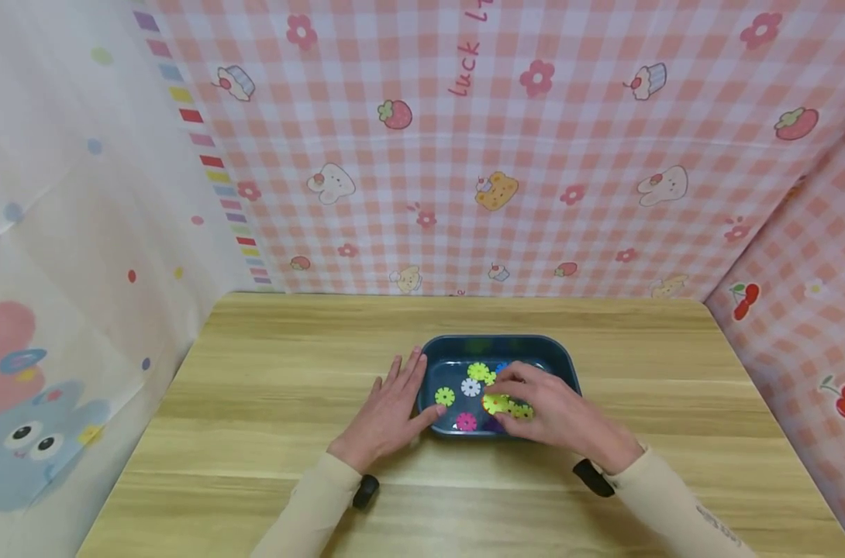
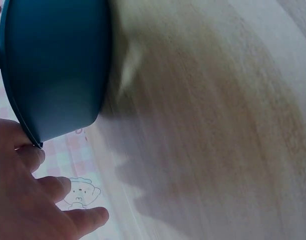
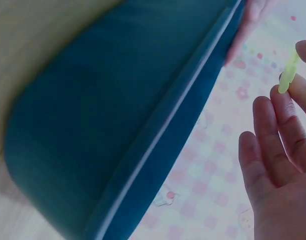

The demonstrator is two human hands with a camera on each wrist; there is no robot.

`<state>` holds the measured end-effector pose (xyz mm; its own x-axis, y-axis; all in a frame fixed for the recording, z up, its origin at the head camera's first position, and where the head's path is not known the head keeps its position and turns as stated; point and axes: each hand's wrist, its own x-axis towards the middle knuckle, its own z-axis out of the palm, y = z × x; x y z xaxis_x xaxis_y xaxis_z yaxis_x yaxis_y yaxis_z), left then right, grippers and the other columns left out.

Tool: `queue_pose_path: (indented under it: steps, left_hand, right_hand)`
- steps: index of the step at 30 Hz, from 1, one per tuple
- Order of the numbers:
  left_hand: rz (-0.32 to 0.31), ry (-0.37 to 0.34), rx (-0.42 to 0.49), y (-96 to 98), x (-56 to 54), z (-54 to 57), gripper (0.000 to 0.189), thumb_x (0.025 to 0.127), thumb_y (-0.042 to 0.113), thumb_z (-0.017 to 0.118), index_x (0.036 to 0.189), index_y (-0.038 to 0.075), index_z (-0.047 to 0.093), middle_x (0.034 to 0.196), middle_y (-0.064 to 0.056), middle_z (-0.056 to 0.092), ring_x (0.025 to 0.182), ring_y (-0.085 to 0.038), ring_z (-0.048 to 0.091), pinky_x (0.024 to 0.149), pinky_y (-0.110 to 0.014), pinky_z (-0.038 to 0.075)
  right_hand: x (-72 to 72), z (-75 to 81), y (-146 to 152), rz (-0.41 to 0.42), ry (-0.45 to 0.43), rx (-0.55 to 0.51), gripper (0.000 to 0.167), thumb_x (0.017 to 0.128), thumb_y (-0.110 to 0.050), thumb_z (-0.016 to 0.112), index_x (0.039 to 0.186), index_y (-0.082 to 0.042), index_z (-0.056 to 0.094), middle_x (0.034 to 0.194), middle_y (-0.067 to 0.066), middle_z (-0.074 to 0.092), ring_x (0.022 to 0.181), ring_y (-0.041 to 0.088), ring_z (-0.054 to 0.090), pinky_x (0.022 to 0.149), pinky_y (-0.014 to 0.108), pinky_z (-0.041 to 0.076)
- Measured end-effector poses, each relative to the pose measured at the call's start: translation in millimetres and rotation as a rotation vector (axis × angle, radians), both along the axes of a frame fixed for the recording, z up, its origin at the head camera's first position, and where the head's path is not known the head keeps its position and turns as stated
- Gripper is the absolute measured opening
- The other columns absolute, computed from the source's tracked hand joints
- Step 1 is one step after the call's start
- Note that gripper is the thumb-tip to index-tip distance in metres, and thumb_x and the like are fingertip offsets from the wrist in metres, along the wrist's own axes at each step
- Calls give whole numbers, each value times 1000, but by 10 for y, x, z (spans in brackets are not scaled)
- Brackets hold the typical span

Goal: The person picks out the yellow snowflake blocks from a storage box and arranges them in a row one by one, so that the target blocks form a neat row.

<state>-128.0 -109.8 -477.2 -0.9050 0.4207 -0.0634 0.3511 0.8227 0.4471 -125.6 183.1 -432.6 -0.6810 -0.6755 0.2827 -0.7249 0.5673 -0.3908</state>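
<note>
A dark blue rectangular tub [image 1: 492, 339] sits on the wooden table, with several toothed plastic snowflake discs inside. My left hand [image 1: 388, 415] rests at the tub's left side, fingers spread and fairly straight, thumb over the near rim. In the left wrist view its fingertips [image 2: 57, 187] extend past the tub's edge. My right hand [image 1: 551, 407] is over the tub's right half and pinches a yellow-green snowflake disc [image 3: 289, 74] between thumb and fingers. Left of it lie a white disc [image 1: 470, 387], a pink disc [image 1: 467, 421] and a yellow-green disc [image 1: 444, 397]. The right hand hides part of the tub's contents.
Wooden table [image 1: 255, 403] surrounds the tub on every side. A pink checked cloth [image 1: 429, 170] hangs behind the table's far edge. Patterned cloths also hang at left and right. Dark bands [image 1: 366, 492] circle both wrists.
</note>
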Motion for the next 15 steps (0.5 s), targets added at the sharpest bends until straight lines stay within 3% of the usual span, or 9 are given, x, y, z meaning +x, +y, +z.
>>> queue_pose_path:
  steps: [9,15]
  left_hand:
    - [5,5,14,5,-8,-12,91,103,66,44,166,8,15,174,-4,4,158,-37,7,122,-66,20]
    - [0,13,18,1,3,-17,92,103,66,45,166,7,13,174,-5,4,158,-37,8,121,-66,21]
  right_hand:
    - [196,4,-144,48,38,-75,32,88,-23,84,118,-17,77,117,-5,64,102,10,61,87,32,59]
    - [305,-48,-258,98,95,-118,34,85,-22,87,117,-16,77,114,-5,65,96,8,61,81,26,58]
